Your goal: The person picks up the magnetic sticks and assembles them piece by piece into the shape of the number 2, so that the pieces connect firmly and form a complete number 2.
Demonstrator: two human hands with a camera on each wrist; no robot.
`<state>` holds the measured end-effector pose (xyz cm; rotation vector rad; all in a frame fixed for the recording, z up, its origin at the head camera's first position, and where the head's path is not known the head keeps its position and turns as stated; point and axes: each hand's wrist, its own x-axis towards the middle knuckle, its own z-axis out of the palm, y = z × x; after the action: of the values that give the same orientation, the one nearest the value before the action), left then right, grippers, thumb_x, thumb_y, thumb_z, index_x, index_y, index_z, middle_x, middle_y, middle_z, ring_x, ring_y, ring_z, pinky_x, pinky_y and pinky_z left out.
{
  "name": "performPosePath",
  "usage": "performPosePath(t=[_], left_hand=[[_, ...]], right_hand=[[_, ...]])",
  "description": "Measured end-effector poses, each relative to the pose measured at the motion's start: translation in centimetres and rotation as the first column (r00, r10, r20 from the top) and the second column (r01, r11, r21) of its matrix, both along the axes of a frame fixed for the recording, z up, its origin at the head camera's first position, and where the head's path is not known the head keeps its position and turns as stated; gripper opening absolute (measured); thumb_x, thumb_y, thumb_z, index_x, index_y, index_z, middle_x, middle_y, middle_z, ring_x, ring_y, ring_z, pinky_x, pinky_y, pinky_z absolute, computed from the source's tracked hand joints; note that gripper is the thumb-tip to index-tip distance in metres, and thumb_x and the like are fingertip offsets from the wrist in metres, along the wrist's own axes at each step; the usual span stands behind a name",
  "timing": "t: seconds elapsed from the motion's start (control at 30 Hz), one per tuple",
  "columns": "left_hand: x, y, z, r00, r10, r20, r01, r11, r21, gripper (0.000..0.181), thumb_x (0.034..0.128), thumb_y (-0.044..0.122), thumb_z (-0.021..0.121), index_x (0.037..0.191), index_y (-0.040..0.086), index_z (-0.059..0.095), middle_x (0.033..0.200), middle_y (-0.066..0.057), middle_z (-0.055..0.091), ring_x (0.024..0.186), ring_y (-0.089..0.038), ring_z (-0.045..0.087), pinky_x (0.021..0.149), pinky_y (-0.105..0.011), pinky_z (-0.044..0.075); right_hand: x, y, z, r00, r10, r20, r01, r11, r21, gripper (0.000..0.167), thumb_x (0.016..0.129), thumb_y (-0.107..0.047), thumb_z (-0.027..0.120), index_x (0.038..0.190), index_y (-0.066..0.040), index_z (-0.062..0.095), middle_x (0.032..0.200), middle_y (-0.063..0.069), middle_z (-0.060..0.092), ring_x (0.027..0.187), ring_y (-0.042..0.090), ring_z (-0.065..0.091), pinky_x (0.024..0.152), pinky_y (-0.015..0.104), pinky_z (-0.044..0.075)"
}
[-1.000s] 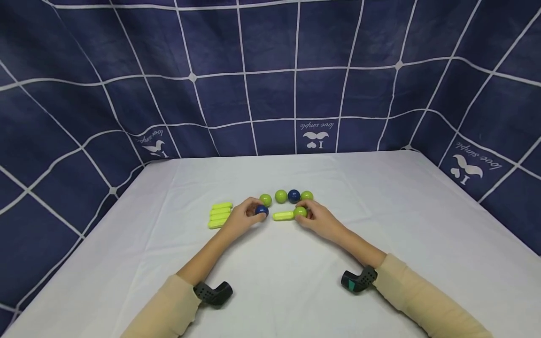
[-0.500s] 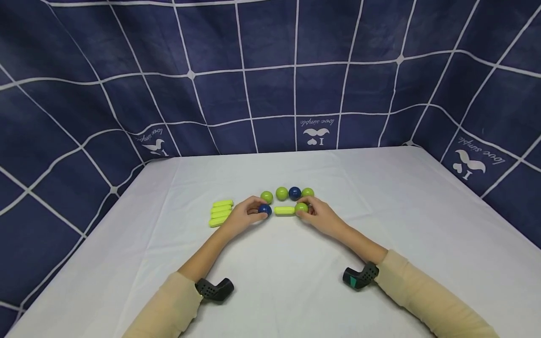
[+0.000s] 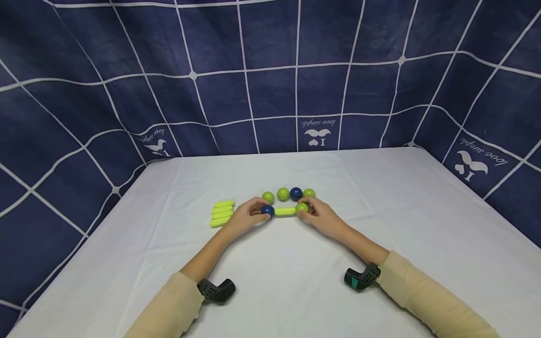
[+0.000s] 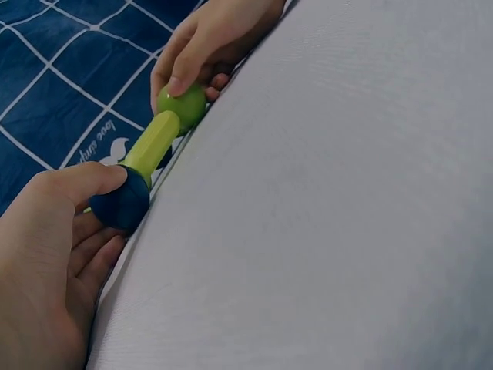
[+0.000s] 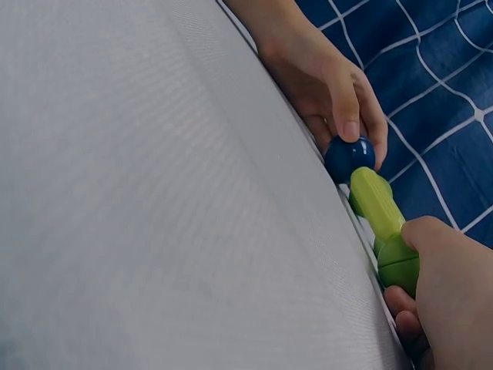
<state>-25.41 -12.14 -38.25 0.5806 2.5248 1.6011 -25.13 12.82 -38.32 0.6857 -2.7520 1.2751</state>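
My left hand (image 3: 247, 217) pinches a dark blue ball (image 3: 268, 211) between thumb and fingers. A green ball (image 3: 302, 209) is gripped the same way by my right hand (image 3: 321, 216). Between the two balls lies a yellow-green ribbed rod (image 3: 285, 211), one end against each ball. In the left wrist view the rod (image 4: 152, 145) meets the blue ball (image 4: 120, 202) and the green ball (image 4: 182, 108) in one straight line. The right wrist view shows the same row, with the blue ball (image 5: 350, 159) at the far end; whether the joints are fully seated cannot be told.
Behind my hands, a row of balls sits on the white-covered table (image 3: 270, 281): green balls (image 3: 283, 194) and one blue ball (image 3: 296, 193). Several yellow-green rods (image 3: 222, 213) lie side by side left of my left hand. A navy grid curtain (image 3: 270, 94) hangs behind the table.
The blue ball in my left hand has moved right, closing the gap to the rod's left end. My right hand keeps its hold on the green ball, slightly farther from me in view.
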Motion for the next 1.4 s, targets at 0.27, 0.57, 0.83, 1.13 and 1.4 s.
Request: performPosePath(t=[0.27, 0.57, 0.83, 1.13, 1.4], left_hand=[[-0.1, 0.2, 0.0, 1.000, 0.008, -0.024, -0.009, 1.000, -0.007, 0.035, 0.0829, 0.011, 0.064, 0.115, 0.003, 0.052, 0.117, -0.014, 0.057, 0.108, -0.026, 0.054, 0.096, -0.036, 0.043], [-0.4, -0.5, 1.8, 0.976, 0.081, -0.200, -0.096, 0.993, -0.067, 0.026, 0.0860, 0.016, 0.060, 0.110, 0.007, 0.057, 0.103, -0.010, 0.061, 0.095, -0.021, 0.055, 0.084, -0.030, 0.045], [-1.9, -6.0, 2.8, 0.955, 0.201, -0.220, -0.261, 0.921, -0.290, 0.019, 0.0883, 0.023, 0.058, 0.100, 0.011, 0.065, 0.095, -0.006, 0.062, 0.090, -0.020, 0.053, 0.076, -0.031, 0.040], [-2.4, -10.3, 1.4, 0.963, 0.259, -0.080, -0.270, 0.908, -0.321, 0.032, 0.0875, 0.032, 0.057, 0.109, 0.009, 0.064, 0.113, -0.011, 0.058, 0.102, -0.025, 0.048, 0.086, -0.038, 0.038], [-2.7, -10.3, 1.1, 0.962, 0.272, -0.009, -0.257, 0.897, -0.359, 0.039, 0.0867, 0.037, 0.056, 0.113, 0.010, 0.063, 0.118, -0.011, 0.053, 0.108, -0.027, 0.045, 0.088, -0.041, 0.033]], right_hand=[[-0.2, 0.1, 0.1, 1.000, -0.014, 0.013, 0.015, 1.000, -0.024, 0.044, 0.090, -0.033, 0.054, 0.126, -0.008, 0.050, 0.079, 0.002, 0.048, 0.072, 0.014, 0.043, 0.061, 0.023, 0.036], [0.0, 0.1, 0.2, 1.000, -0.009, 0.021, 0.010, 1.000, -0.029, 0.041, 0.092, -0.028, 0.053, 0.126, -0.007, 0.050, 0.083, 0.004, 0.051, 0.074, 0.014, 0.044, 0.064, 0.025, 0.037], [0.0, 0.0, 0.1, 1.000, 0.006, 0.026, -0.005, 0.999, -0.032, 0.040, 0.092, -0.027, 0.053, 0.125, -0.006, 0.050, 0.086, 0.005, 0.053, 0.075, 0.014, 0.045, 0.064, 0.023, 0.039], [0.1, -0.2, -0.1, 1.000, 0.007, 0.015, -0.007, 1.000, -0.008, 0.039, 0.092, -0.027, 0.053, 0.124, -0.006, 0.051, 0.085, 0.004, 0.052, 0.075, 0.014, 0.044, 0.063, 0.023, 0.039], [0.0, 0.0, 0.0, 1.000, 0.007, -0.005, -0.007, 1.000, 0.010, 0.039, 0.092, -0.028, 0.053, 0.124, -0.006, 0.052, 0.085, 0.004, 0.051, 0.075, 0.013, 0.043, 0.064, 0.023, 0.038]])
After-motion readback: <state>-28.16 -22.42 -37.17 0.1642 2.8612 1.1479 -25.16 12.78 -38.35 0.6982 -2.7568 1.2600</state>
